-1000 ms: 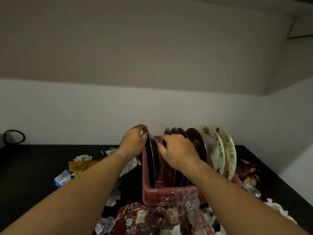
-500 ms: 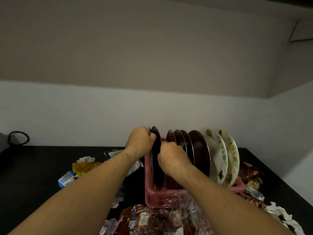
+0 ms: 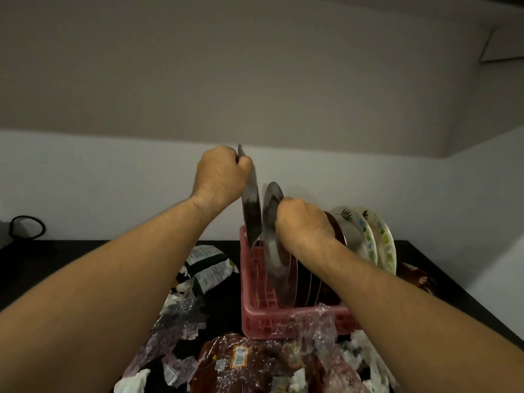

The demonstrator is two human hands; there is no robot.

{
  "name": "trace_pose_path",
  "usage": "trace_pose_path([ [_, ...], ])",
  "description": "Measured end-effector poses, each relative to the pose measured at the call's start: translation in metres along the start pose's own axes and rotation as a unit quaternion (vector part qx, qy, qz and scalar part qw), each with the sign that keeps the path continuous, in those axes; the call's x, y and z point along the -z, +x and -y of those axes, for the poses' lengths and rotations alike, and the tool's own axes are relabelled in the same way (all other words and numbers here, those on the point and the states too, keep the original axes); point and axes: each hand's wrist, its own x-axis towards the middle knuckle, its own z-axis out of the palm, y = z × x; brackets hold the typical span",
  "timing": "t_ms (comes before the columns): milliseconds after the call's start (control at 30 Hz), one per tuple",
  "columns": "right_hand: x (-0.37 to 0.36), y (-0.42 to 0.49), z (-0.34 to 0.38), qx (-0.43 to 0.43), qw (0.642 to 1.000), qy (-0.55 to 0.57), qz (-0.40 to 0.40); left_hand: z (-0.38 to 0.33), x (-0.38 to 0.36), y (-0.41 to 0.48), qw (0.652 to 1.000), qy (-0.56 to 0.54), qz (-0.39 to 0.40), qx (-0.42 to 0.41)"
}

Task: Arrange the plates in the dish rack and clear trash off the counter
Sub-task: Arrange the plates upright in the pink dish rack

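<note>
in the pink rack at the middle of the counter, a row of plates is stood on edge. the leftmost dark plate is held higher than the rest, slightly tilted, with only its lower edge down inside the rack's far left corner. its upper rim is gripped by the left hand, whose fingers are curled tightly round it. just to its right a second dark plate is seated in the rack, leaning a little. its upper edge is gripped by the right hand, the fingers likewise closed in a fist over the rim. the two plates are separated by a narrow gap. behind the right hand more dark plates are partly hidden, and their number cannot be told. at the rack's right end two pale patterned plates are stood side by side, printed with leaves and coloured squares.

trash is spread over the black counter around the rack. a green and white packet is lying just left of it, and crumpled clear plastic is heaped nearer. a brown bread bag is set against the rack's near wall. white tissue is scattered at the near right, and a brown wrapper is seen beyond the right forearm. a black cable loop is seen at the far left against the wall.
</note>
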Motion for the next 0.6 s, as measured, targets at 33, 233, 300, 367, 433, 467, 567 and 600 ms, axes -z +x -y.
trace_pose_path([
  [33,-0.003,-0.001,0.001,0.006,1.0,-0.005,0.006,0.003,-0.001,-0.001,1.0,0.002,0.002,0.002],
  [233,-0.02,-0.003,0.004,0.018,1.0,-0.012,0.017,0.015,-0.007,-0.007,1.0,0.013,0.017,0.014],
  [300,-0.028,-0.002,0.003,0.014,1.0,-0.008,0.022,0.016,-0.01,-0.01,0.999,0.015,0.026,0.018],
  [367,-0.035,-0.001,0.001,0.009,1.0,-0.01,0.025,0.017,-0.013,-0.011,0.999,0.019,0.03,0.021],
  [433,-0.043,-0.001,-0.002,0.007,1.0,-0.009,0.025,0.019,-0.015,-0.013,0.999,0.023,0.031,0.024],
  [467,-0.046,-0.001,-0.004,0.006,1.0,-0.009,0.026,0.019,-0.016,-0.013,0.999,0.024,0.03,0.024],
  [567,-0.051,-0.002,-0.007,0.0,0.999,-0.004,0.034,0.02,-0.02,-0.013,0.999,0.026,0.033,0.023],
  [600,-0.052,-0.002,-0.008,-0.004,0.999,-0.001,0.039,0.021,-0.021,-0.013,0.999,0.025,0.034,0.023],
])
